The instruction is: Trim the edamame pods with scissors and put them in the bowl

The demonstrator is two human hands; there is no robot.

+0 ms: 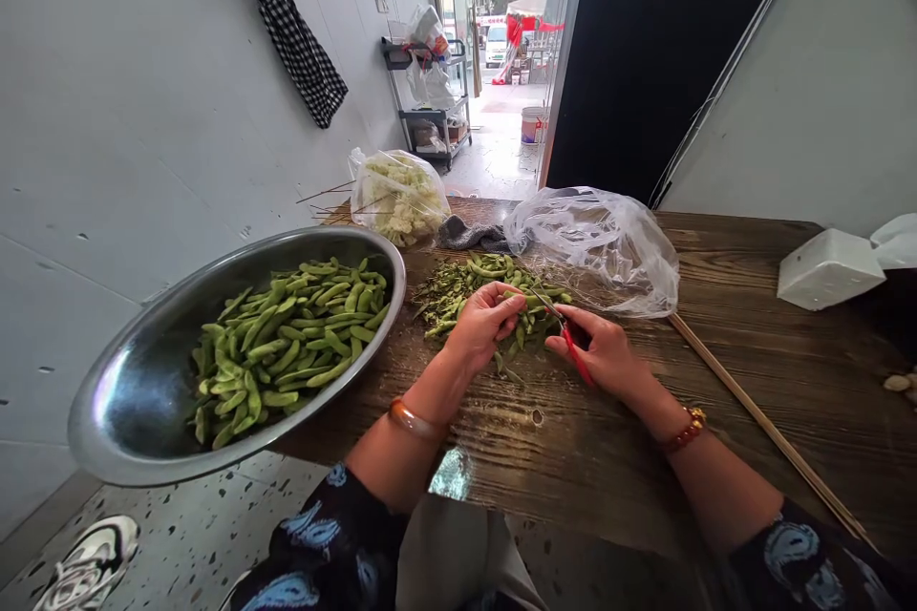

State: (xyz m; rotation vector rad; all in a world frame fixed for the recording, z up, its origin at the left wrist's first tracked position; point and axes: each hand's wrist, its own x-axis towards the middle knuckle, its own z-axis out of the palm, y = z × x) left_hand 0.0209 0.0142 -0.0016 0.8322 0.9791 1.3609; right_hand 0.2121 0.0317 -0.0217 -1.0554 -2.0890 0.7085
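Red-handled scissors [569, 341] gripped in right hand [608, 353] — left hand [483, 325] pinches an edamame pod [528, 303] toward the blades, over the desk [716, 382].

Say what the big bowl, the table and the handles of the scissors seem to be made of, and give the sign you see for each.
Bowl: likely stainless steel, with a grey shine and blurred reflections on its wall.
Table: wood, dark brown and matt, with open grain lines running along the boards.
Scissors in the right hand: handles look like red plastic, smooth and evenly coloured; the blades seem to be metal, though too small to tell.

Both hands [481, 323] [607, 350] closed, side by side
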